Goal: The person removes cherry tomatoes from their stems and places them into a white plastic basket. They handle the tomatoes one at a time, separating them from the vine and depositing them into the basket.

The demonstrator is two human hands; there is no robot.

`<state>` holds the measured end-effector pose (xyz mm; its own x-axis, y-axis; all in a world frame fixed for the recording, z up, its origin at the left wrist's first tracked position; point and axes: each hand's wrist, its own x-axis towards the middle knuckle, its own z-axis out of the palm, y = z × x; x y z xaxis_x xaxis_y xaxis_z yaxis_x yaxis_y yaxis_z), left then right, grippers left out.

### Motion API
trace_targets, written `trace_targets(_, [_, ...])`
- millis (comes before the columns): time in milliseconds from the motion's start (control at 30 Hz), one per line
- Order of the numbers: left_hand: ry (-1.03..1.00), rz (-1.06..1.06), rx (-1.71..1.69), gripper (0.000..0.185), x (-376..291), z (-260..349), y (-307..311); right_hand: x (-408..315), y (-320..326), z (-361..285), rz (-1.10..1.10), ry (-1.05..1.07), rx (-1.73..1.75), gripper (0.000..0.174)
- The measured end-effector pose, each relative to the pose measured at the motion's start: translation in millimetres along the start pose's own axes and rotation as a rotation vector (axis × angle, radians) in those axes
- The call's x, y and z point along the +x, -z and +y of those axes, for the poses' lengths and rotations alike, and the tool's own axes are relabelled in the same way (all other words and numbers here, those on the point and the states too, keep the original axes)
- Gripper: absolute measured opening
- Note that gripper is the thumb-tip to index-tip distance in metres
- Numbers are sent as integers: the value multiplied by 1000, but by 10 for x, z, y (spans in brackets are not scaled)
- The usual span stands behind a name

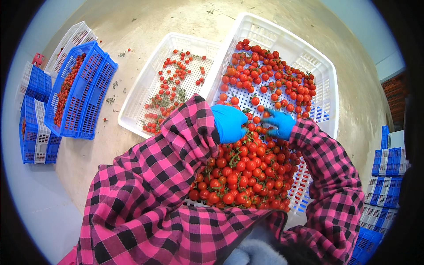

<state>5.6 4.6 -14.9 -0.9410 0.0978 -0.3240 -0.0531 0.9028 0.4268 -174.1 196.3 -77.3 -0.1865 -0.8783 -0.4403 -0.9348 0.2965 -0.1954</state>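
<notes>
Before me stands a large white plastic crate (326, 96) with perforated walls. Red cherry tomatoes (243, 172) are heaped in its near part, some on green stems (234, 159). A looser group of cherry tomatoes (265, 66) covers the far part. My left hand (232, 123), in a blue glove, is at the heap's far edge; its fingers curl down, and what they hold cannot be seen. Opposite it, my right hand (281, 124), also blue-gloved, has its fingers apart among the tomatoes, slightly blurred. One tomato lies close to its fingertips.
Left of the crate is a lower white crate (139, 99) with scattered tomatoes and stem scraps. Blue crates (87, 96) with tomatoes stand farther left. Stacked blue and white crates (386, 185) line the right side. Stem bits (111, 100) lie on the concrete floor (116, 73).
</notes>
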Motion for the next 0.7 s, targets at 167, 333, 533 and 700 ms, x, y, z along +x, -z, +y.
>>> trace_targets(167, [-4,-25,-23,27,5,-2,-26,-132,281,90,-170,-144,501,25])
trace_targets(333, [-8,-32,-12,28,8,-1,-29,218,227,128,255,-210,617,23])
trace_targets(533, [-25,-28,-2,28,9,-13,-31,512,2,40,237,-121,441,31])
trace_targets(700, [0,-45,6,29,4,-2,-19,318,43,122,162,-243,1067,31])
